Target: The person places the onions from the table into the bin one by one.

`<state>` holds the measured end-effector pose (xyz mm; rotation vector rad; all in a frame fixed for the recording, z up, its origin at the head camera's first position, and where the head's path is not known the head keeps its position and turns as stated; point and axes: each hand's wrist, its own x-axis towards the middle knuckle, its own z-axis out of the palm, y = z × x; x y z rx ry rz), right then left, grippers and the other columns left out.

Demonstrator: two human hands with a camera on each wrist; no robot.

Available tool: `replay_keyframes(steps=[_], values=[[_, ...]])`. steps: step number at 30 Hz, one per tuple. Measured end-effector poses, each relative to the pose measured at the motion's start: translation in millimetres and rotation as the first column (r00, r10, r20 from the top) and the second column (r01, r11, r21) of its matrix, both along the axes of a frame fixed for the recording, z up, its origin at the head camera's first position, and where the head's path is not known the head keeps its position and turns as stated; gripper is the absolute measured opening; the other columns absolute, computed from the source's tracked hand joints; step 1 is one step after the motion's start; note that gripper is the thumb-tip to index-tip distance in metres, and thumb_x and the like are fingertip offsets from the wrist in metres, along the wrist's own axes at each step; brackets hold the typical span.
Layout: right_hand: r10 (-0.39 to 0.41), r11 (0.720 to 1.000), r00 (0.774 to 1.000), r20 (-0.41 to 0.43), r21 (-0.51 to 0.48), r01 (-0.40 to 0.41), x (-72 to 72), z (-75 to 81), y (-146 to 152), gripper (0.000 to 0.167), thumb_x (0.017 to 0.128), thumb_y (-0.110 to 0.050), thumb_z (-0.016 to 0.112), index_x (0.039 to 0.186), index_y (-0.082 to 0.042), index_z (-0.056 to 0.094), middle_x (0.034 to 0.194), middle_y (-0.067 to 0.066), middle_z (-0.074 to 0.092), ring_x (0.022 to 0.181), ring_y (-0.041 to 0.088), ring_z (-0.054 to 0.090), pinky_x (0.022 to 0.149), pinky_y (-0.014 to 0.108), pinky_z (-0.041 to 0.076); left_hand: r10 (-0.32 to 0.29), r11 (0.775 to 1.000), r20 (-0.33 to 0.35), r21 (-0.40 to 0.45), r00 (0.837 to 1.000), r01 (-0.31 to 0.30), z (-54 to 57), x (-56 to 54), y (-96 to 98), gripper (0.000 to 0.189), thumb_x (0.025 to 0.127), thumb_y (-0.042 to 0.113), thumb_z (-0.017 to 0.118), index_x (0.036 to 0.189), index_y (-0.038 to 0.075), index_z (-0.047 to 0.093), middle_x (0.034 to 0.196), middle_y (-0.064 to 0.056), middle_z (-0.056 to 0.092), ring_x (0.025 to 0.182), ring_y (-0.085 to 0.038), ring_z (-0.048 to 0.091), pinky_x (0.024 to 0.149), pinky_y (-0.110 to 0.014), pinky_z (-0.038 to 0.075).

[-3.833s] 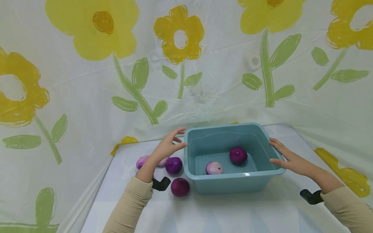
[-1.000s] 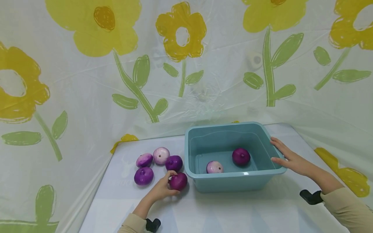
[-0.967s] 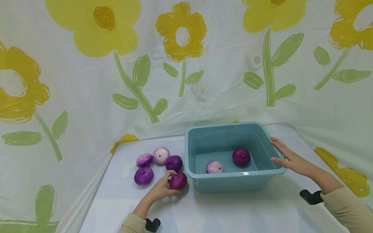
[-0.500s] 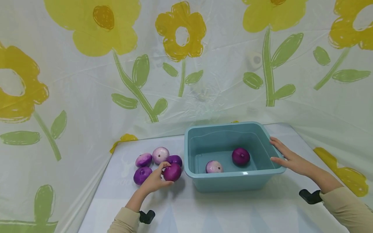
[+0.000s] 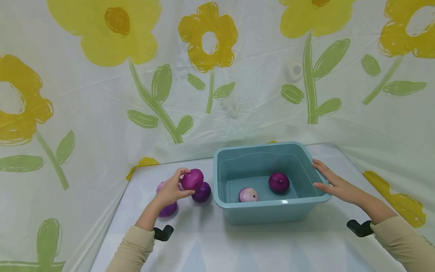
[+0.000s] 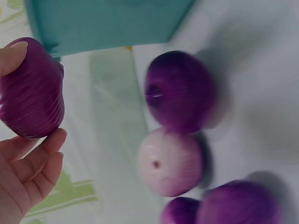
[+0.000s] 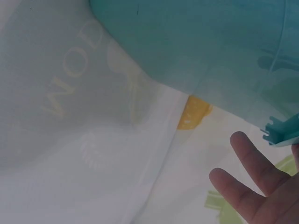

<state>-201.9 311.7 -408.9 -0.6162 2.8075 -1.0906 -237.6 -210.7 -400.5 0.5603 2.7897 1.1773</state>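
Nearest, in front of the light-blue rectangular plastic tub (image 5: 268,216), lies the white-covered table (image 5: 221,253) with pale blue triangles; beige fabric sleeves (image 5: 130,249) with black wrist mounts (image 5: 164,233) reach in at either side. Off the tub's front left corner, a smooth purple squat onion (image 5: 168,210) is partly hidden by the left wrist. Left of the tub, the left hand (image 5: 170,192) grips a glossy, ridged magenta-purple onion (image 5: 193,179) between thumb and fingers, seemingly lifted off the table. Just beside the tub's left wall sits a dark purple round onion (image 5: 202,192); farther left of the tub are a mauve oval onion (image 5: 162,186) and a pale pink-white round onion (image 6: 170,161). Against the tub's right rim rests the right hand (image 5: 340,187), fingers extended. Inside the tub, a white-and-mauve round onion (image 5: 249,195) lies near the front wall, a deep maroon-purple round onion (image 5: 279,183) farther back. By my count, two onions are in, one is in hand outside, and four remain left of the tub. Behind the tub hangs a white sheet printed with yellow flowers (image 5: 209,41).
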Motion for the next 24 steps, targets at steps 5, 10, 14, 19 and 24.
replay_keyframes(steps=[5,10,14,19,24], values=[[-0.007,1.0,1.0,0.0,0.001,0.007,0.8,-0.3,0.8,0.072,0.091,-0.021,0.051,0.146,-0.004,0.008,0.15,0.025,0.001,0.126,0.055,0.015,0.084,0.076,0.022,-0.014,1.0,-0.046,-0.021,0.999,0.013,19.8,-8.5,5.9,0.064,0.075,0.017,0.075,0.125,0.012,0.034,0.133,-0.017,0.044,0.105,-0.031,0.053,0.078,-0.039,0.05],[0.0,1.0,1.0,-0.001,-0.006,0.0,0.7,0.4,0.5,0.072,0.09,-0.02,0.052,0.146,-0.003,0.01,0.15,0.024,0.002,0.127,0.054,0.014,0.084,0.077,0.02,-0.037,0.999,-0.095,-0.016,0.995,0.036,34.6,-17.2,19.2,0.066,0.075,0.017,0.075,0.126,0.011,0.034,0.131,-0.016,0.046,0.105,-0.031,0.053,0.081,-0.043,0.051],[0.001,1.0,1.0,0.0,0.005,-0.001,0.4,0.6,0.0,0.071,0.091,-0.021,0.052,0.146,-0.003,0.01,0.15,0.024,0.002,0.126,0.055,0.014,0.084,0.077,0.02,-0.065,0.998,-0.137,-0.011,0.988,0.064,46.2,-24.1,33.3,0.066,0.074,0.016,0.075,0.126,0.011,0.035,0.129,-0.014,0.048,0.102,-0.029,0.054,0.079,-0.042,0.051],[-0.004,1.0,1.0,0.001,0.013,0.004,0.0,0.2,0.0,0.071,0.091,-0.022,0.051,0.146,-0.003,0.009,0.15,0.025,0.001,0.126,0.055,0.014,0.084,0.077,0.02,-0.121,0.992,-0.153,0.002,0.981,0.123,59.2,-31.8,54.3,0.065,0.074,0.016,0.076,0.126,0.012,0.036,0.129,-0.012,0.048,0.102,-0.028,0.053,0.078,-0.04,0.05],[-0.007,1.0,1.0,0.001,0.014,0.007,-0.7,-1.0,-0.2,0.072,0.091,-0.023,0.05,0.146,-0.003,0.008,0.149,0.025,0.001,0.126,0.056,0.014,0.084,0.077,0.02,-0.18,0.983,-0.166,0.007,0.97,0.184,68.4,-37.5,76.2,0.064,0.074,0.016,0.075,0.125,0.012,0.037,0.127,-0.01,0.049,0.103,-0.027,0.053,0.081,-0.038,0.05]])
